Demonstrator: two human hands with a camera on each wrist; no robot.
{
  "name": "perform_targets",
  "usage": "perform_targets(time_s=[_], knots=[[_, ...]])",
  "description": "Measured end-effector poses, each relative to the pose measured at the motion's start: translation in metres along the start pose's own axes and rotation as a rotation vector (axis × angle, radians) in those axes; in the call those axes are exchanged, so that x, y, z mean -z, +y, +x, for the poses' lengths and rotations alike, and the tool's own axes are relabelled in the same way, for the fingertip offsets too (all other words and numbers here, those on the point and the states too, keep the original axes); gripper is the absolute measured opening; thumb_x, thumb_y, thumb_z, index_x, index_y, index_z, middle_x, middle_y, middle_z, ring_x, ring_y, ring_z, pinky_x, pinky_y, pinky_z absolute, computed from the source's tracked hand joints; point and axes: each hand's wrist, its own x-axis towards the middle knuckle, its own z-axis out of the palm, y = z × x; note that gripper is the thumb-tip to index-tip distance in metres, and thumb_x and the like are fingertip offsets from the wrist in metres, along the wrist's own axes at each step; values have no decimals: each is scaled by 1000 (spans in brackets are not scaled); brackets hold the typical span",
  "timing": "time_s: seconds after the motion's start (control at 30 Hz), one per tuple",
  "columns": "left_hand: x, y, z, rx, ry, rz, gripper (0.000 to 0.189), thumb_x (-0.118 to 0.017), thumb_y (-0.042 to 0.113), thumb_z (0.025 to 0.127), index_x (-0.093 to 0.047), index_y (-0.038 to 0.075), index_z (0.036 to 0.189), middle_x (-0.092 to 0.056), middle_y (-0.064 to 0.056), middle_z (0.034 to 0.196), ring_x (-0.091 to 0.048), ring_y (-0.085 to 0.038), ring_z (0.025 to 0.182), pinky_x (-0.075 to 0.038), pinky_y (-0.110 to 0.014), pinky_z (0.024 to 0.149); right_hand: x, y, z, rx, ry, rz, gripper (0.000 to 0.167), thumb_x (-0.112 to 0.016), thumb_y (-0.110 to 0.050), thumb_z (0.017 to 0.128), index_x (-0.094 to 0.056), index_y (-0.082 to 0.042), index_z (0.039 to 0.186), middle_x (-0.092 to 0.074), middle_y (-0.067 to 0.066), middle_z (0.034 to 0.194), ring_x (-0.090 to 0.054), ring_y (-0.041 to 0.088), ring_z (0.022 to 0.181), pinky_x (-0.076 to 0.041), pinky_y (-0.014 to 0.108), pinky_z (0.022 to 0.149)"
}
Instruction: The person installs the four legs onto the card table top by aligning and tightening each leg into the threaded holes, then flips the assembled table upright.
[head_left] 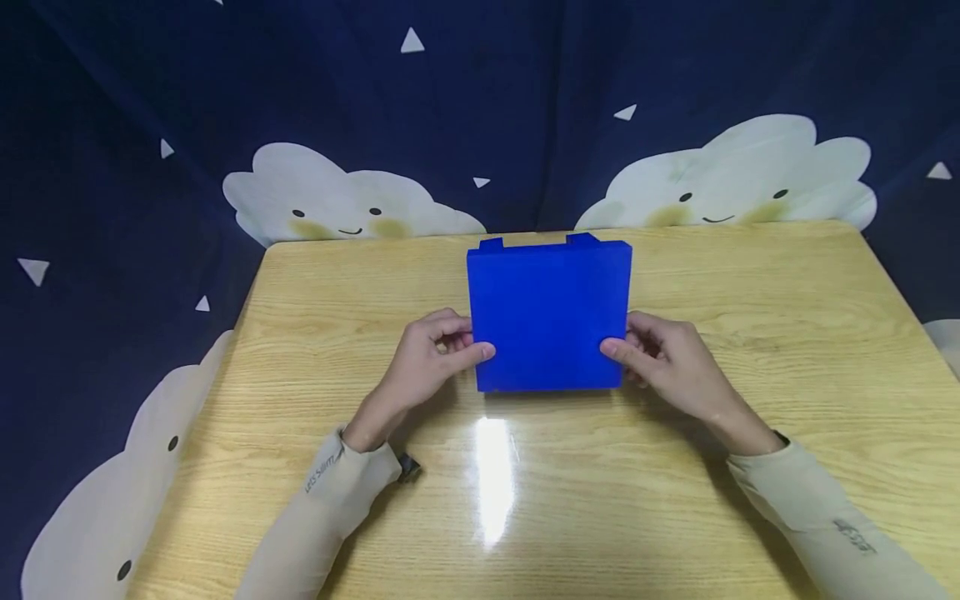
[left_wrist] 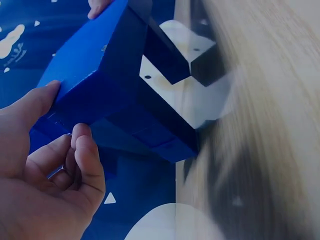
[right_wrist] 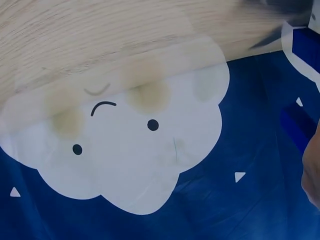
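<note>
A blue, flat-faced stand-like piece [head_left: 551,317] with a square panel is held over the table between both hands. Two blocky legs [left_wrist: 170,135] jut from it in the left wrist view, their ends close to the tabletop; whether they touch is unclear. My left hand [head_left: 435,358] pinches the left edge, thumb on the face and fingers curled at the side and behind. At the right edge, my right hand [head_left: 667,362] grips the same way. The right wrist view catches only a sliver of a hand [right_wrist: 312,170] and some blue parts [right_wrist: 295,125].
The wooden table [head_left: 787,333] has a bright light reflection [head_left: 493,479] in front of the blue piece. Dark blue cloth [head_left: 480,92] with white clouds and triangles hangs behind and at the sides. A small black item [head_left: 408,468] shows by the left sleeve [head_left: 330,492].
</note>
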Motion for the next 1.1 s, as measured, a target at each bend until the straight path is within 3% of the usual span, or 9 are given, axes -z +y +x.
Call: perform_targets(time_s=[0.13,0.33,0.63,0.87,0.97,1.1], knots=[[1,6,3,48,7,-26,14,-86,8,93,-78,-4,95,-65,-4,84,-57,-23,78,-47,-26,69,5,-5,4,-92,-34,120,33,-69,-25,110,-59,-6,85,-64,10,70,-63,28,59,-52,31,49],[2,10,9,99,17,-42,15,-83,10,96,-77,-2,90,-66,-4,80,-56,-20,74,-44,-25,64,10,-6,12,-176,-52,192,40,-64,-31,112,-58,-1,86,-62,10,68,-59,27,53,-50,32,44],[1,8,22,118,11,-53,22,-77,18,102,-82,-2,96,-71,-12,77,-61,-35,74,-40,-25,60,11,-6,24,-271,-62,261,44,-61,-40,112,-62,1,96,-59,7,64,-57,22,49,-48,31,41],[2,8,26,189,10,-60,28,-72,23,105,-80,-1,92,-60,-2,67,-46,-13,61,-31,-24,52,10,-7,29,-306,-60,320,44,-60,-40,113,-67,3,108,-57,7,62,-54,17,46,-46,29,40],[3,8,28,204,14,-71,30,-72,24,106,-79,0,88,-59,-1,66,-44,-13,60,-31,-24,52,9,-7,31,-313,-64,327,47,-58,-41,113,-66,6,108,-56,7,62,-54,17,46,-47,29,41],[2,6,30,230,13,-101,34,-71,24,107,-75,2,81,-59,-11,69,-46,-18,63,-33,-24,54,9,-4,32,-327,-74,329,54,-56,-41,114,-65,12,121,-57,6,61,-53,15,45,-47,28,41]])
